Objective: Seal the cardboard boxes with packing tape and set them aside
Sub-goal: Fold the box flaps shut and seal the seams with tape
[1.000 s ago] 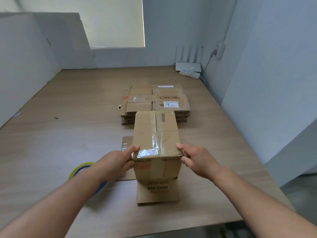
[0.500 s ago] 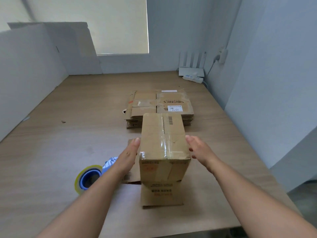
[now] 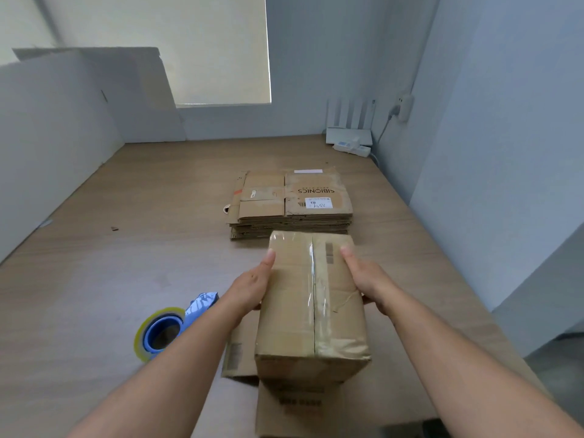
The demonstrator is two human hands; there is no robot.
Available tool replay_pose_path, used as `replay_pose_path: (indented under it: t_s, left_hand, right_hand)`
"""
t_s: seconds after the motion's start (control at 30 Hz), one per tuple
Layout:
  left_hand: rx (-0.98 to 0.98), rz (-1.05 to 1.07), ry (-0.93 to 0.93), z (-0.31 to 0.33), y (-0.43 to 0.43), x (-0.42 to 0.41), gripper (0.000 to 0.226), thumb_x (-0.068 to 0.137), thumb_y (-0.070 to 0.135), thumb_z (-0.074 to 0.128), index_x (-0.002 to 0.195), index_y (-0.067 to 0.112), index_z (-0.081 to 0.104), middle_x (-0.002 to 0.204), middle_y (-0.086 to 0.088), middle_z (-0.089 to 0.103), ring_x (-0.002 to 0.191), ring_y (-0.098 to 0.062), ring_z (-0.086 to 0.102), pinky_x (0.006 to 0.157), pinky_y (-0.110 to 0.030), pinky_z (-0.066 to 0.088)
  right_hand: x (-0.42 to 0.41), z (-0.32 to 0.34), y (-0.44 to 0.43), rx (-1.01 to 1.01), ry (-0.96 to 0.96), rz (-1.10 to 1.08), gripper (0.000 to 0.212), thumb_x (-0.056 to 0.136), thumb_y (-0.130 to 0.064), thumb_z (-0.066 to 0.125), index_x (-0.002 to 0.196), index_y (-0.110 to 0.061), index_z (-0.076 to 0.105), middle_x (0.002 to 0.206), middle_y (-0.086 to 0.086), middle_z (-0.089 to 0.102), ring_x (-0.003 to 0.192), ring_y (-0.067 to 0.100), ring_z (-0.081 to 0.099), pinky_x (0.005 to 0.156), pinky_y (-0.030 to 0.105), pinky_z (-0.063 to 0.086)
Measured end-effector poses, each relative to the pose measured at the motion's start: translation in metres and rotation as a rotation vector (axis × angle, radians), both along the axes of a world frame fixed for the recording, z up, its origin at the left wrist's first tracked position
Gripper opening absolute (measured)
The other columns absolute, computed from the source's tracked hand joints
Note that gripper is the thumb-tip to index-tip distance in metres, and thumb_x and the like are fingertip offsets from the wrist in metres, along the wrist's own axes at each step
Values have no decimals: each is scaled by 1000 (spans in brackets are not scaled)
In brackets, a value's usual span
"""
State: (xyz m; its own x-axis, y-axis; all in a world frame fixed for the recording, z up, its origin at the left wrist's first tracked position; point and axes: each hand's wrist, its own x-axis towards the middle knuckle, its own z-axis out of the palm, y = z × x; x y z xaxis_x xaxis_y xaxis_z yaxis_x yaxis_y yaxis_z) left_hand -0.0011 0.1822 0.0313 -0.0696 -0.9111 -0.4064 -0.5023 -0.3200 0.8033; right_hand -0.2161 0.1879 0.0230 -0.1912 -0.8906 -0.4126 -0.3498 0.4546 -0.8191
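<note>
A brown cardboard box (image 3: 294, 305), its top seam covered with clear tape, is in the middle of the head view, raised off the table and close to me. My left hand (image 3: 249, 289) grips its left side with the thumb lying along the top edge. My right hand (image 3: 366, 279) grips the right side the same way. The fingers of both hands are hidden behind the box's sides. A roll of packing tape (image 3: 158, 333) on a blue dispenser lies on the table left of my left forearm.
A stack of flattened cardboard boxes (image 3: 290, 200) lies just beyond the held box. Flat cardboard pieces (image 3: 290, 409) lie under it near the table's front edge. A white router (image 3: 349, 137) sits in the far right corner. White panels (image 3: 47, 137) border the wooden table (image 3: 126, 248) on the left.
Both hands moved from the box's near corners to its sides and took hold. The box has risen off the flat cardboard and come closer to me.
</note>
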Motion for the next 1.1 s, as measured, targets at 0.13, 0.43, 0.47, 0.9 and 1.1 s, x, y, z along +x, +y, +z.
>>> replay_pose_path:
  t_s: [0.13,0.43,0.47,0.9,1.1]
  left_hand:
    - [-234,-14,303,32,-9,0,60,94,62,21,108,23,64,99,-3,69,87,-18,61,78,-30,49]
    - [-268,146,545,49,-8,18,82,68,79,21,108,19,60,105,-7,70,102,-24,65,85,-39,52]
    - [-225,155,533,41,-5,20,84,67,81,21,114,22,58,110,-7,68,106,-25,63,84,-41,51]
    - [-231,190,324,16,15,37,84,73,78,51,145,36,36,143,17,42,125,-7,44,97,-36,46]
    - [-366,-63,42,23,6,29,52,95,50,42,142,29,44,136,12,50,129,-9,44,109,-33,36]
  right_hand:
    - [-13,35,-8,-330,-37,-14,46,95,-54,43,101,-17,68,101,1,72,96,19,66,82,34,53]
    - [-31,44,2,-413,-362,65,34,90,-5,32,96,-10,66,92,2,74,92,19,66,84,37,48]
    - [-30,36,4,-334,-324,30,32,95,-15,34,91,-11,65,84,1,74,88,19,66,84,40,46]
    - [10,22,4,-30,172,80,87,78,-80,40,134,-14,48,127,6,56,109,23,57,85,46,54]
    - [59,36,-5,27,692,164,117,65,-80,59,149,-9,21,146,14,34,130,30,40,97,40,41]
